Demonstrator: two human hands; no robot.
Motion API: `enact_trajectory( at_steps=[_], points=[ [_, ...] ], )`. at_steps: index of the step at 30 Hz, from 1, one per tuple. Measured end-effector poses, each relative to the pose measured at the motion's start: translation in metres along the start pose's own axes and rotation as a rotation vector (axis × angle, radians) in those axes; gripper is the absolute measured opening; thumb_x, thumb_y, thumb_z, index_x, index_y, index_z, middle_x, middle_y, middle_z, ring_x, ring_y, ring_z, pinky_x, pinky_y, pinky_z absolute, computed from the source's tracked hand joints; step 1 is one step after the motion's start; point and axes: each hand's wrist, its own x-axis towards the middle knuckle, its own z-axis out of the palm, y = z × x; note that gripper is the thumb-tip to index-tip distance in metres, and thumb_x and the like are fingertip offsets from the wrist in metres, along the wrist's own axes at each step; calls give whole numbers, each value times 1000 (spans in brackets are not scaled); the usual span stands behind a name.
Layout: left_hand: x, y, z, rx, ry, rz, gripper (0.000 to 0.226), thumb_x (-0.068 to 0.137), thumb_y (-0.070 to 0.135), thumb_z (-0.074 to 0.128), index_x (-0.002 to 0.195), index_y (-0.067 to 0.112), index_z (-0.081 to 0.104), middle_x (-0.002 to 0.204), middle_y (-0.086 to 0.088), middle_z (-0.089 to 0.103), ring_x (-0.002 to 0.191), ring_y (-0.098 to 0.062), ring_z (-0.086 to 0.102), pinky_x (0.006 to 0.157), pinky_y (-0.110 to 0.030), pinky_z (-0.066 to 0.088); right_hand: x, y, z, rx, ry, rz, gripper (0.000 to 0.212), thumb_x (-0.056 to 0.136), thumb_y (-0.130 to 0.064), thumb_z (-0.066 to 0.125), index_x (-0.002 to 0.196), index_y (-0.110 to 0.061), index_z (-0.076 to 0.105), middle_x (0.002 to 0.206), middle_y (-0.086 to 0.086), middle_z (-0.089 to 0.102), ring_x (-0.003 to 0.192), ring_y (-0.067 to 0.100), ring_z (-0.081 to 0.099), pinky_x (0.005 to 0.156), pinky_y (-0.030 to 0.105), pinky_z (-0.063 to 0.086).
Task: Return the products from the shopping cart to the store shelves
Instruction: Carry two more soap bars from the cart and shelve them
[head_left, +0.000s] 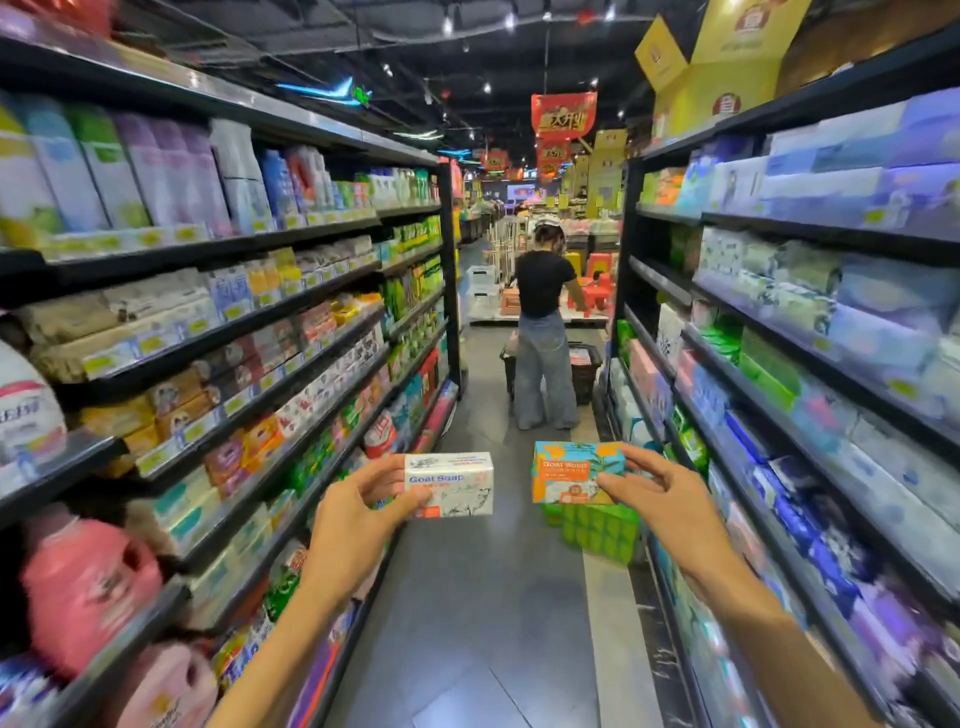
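Soap aisle, both arms out ahead, chest height. Our left hand (358, 499) held a white soap box (451, 484) by its left end, thumb on the front face and fingers curled behind it. Our right hand (657, 493) pinched an orange soap box (574, 474) at its right end, thumb low on the front and fingers along the top edge. The two boxes sat side by side in the air, apart, over the aisle floor (483, 597), between the left shelves (291, 332) and the right shelves (779, 364).

We judged both boxes light and stiff: thin cardboard around a solid bar, smooth printed faces, a little slippery. An end grip looked adequate for carrying; for sliding one onto a shelf we would take the long edges, so a box could not pivot. Corners would dent if squeezed hard.

Boxed soaps showed on the left shelves' middle rows, the likely home. Farther down, another person (543, 322) stood by a basket (584, 369). Green packs (597, 530) sat low beside the right shelves.
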Motion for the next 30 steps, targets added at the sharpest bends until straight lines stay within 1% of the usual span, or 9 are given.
enact_trajectory(
  at_steps=[2, 5, 7, 9, 15, 19, 21, 24, 30],
  points=[
    [39, -11, 15, -18, 17, -17, 31, 82, 3, 78, 111, 12, 72, 97, 8, 78, 88, -2, 73, 68, -14, 56, 48, 11, 2, 14, -22, 4, 36, 83, -3, 76, 113, -21, 68, 94, 0, 78, 81, 7, 74, 62, 13, 53],
    [102, -28, 35, 1, 49, -26, 32, 82, 8, 80, 112, 15, 72, 97, 4, 79, 90, -10, 75, 71, -16, 57, 126, 23, 5, 11, -65, -5, 34, 83, 1, 74, 108, -21, 68, 87, -5, 78, 75, 0, 72, 61, 8, 49],
    [144, -37, 44, 6, 76, -35, 33, 82, 10, 80, 113, 17, 72, 98, 5, 79, 91, -9, 74, 70, -16, 57, 179, 31, 11, 0, -108, 3, 34, 83, 0, 74, 111, -20, 68, 90, -4, 78, 84, 4, 73, 67, 10, 52],
    [185, -48, 51, 15, 131, -54, 32, 82, 10, 80, 111, 18, 71, 96, 7, 79, 90, -6, 74, 67, -12, 55, 230, 38, 20, -5, -132, 12, 37, 82, -1, 76, 114, -18, 68, 94, -3, 78, 89, 7, 74, 71, 12, 54],
    [296, -88, 59, 52, 215, -62, 29, 83, 8, 78, 106, 24, 70, 88, 22, 76, 81, 7, 69, 59, -8, 51, 372, 65, 66, 4, -214, 15, 37, 81, 5, 75, 114, -10, 68, 98, 4, 77, 87, 9, 74, 69, 13, 54],
    [377, -131, 50, 105, 249, -77, 33, 82, 17, 81, 113, 24, 71, 98, 12, 78, 91, -1, 72, 68, -11, 54, 460, 92, 104, -26, -262, -28, 36, 82, 5, 74, 114, -10, 68, 100, 3, 76, 83, 3, 72, 68, 11, 53],
    [418, -156, 39, 114, 271, -78, 36, 81, 21, 82, 116, 26, 71, 101, 12, 77, 95, -2, 72, 75, -18, 58, 505, 106, 127, -42, -285, -44, 36, 82, 3, 75, 114, -13, 69, 101, 0, 76, 87, 2, 72, 70, 11, 52],
    [475, -185, 20, 116, 324, -95, 40, 81, 27, 82, 118, 29, 70, 106, 15, 76, 101, -3, 70, 87, -30, 58, 574, 127, 165, -54, -338, -53, 38, 82, -5, 77, 118, -15, 69, 104, -1, 77, 97, 10, 72, 73, 14, 54],
    [557, -225, -21, 140, 452, -134, 36, 82, 19, 82, 115, 27, 72, 105, 15, 76, 100, -2, 71, 90, -38, 59, 680, 151, 255, -38, -485, -41, 35, 82, -9, 77, 113, -24, 70, 105, 0, 77, 100, 13, 72, 76, 19, 56]
  ],
)
